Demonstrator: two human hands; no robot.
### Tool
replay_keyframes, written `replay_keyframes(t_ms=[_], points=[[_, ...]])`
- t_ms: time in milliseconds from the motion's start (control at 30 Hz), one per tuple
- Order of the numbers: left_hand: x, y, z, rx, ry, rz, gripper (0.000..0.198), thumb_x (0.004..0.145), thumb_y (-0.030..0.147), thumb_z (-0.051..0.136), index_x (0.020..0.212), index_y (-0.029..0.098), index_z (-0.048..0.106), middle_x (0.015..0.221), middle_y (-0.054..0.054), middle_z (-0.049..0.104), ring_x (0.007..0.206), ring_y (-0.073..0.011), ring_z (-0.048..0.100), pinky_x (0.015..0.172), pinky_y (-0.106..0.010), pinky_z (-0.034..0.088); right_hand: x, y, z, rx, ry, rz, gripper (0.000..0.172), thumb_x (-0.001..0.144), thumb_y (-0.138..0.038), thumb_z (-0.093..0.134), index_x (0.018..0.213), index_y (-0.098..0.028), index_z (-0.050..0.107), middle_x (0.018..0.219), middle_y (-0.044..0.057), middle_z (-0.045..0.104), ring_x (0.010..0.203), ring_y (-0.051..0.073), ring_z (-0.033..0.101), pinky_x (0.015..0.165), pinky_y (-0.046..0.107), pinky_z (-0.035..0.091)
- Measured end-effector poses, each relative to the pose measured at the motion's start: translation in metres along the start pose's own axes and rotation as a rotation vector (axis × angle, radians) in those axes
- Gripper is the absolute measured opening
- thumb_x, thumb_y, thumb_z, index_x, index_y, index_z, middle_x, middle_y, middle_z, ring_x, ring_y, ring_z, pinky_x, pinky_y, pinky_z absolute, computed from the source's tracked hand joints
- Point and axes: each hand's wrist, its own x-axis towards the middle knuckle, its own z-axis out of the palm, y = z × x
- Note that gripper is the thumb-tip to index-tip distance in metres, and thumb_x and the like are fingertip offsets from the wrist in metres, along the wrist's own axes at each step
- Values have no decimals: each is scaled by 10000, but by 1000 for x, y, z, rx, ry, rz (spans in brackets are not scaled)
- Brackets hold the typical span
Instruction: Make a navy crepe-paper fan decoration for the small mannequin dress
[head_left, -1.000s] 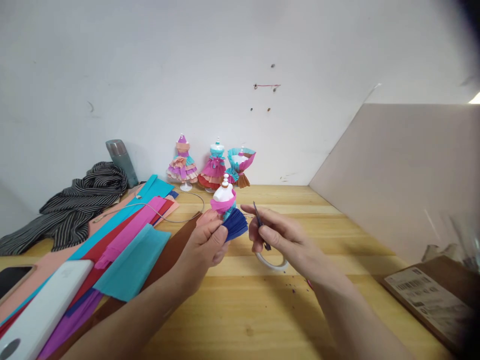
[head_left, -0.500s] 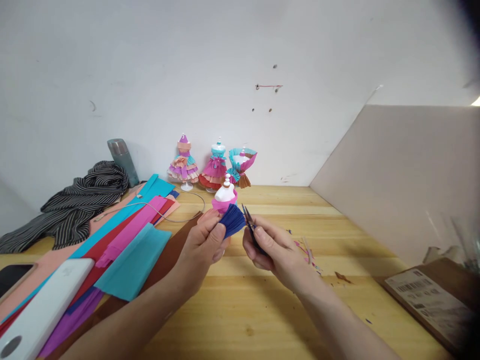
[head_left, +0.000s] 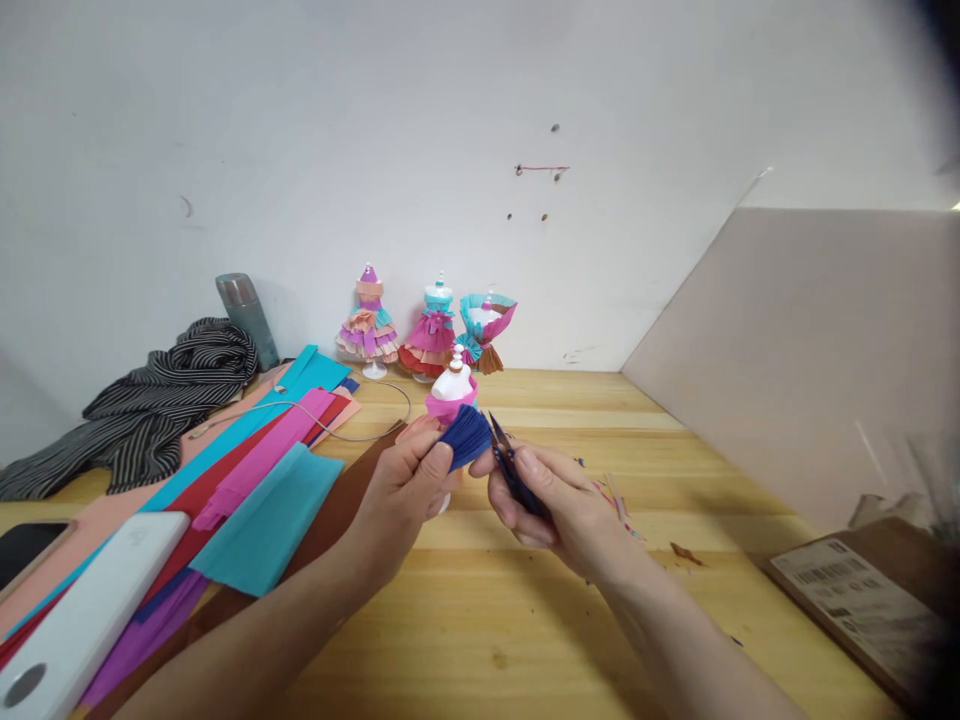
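Observation:
Between the thumb and fingers of my left hand [head_left: 415, 472] is a gathered piece of dark blue crepe paper [head_left: 466, 437], its pleats fanning out to the right. My right hand [head_left: 544, 495] is closed around small dark-handled scissors [head_left: 510, 465], whose pointed blades tilt up beside the fan's right edge. Whether the blades touch the paper I cannot tell. Just behind the blue paper stands a small white dress form [head_left: 453, 381] with pink paper wrapped round it; my left hand and the blue paper hide its lower part.
Along the wall stand three dressed mini mannequins [head_left: 427, 335]. Coloured crepe sheets [head_left: 270, 520], a white device [head_left: 97, 610], a cable [head_left: 337, 428], striped cloth [head_left: 172, 400] and a flask [head_left: 247, 315] are at left. Paper scraps [head_left: 619, 505] lie right of my hands; a cardboard box [head_left: 847, 600] is far right.
My right hand and the scissors have shifted slightly right and down, and a finger now reaches toward the blue paper's underside. My left hand keeps its hold on the paper.

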Motion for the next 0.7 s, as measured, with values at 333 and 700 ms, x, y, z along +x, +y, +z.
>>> replay_keyframes(t_ms=[333,700], points=[[-2,3,3,-11,-30,-14,432,820,577,608,730,163,526,519,98,267,431,-39,173,418,-221,135,-2,-1,3,-203,60,-47,456,901,-630,488,860,-179,543,623,-34,511,408,58,276,383,222,177],[-4,-2,5,31,39,4,453,831,562,603,642,188,434,519,90,259,436,-44,192,414,-220,145,-2,-2,5,-540,116,-140,468,980,-569,360,698,-205,445,619,-19,413,536,110,337,452,243,227]])
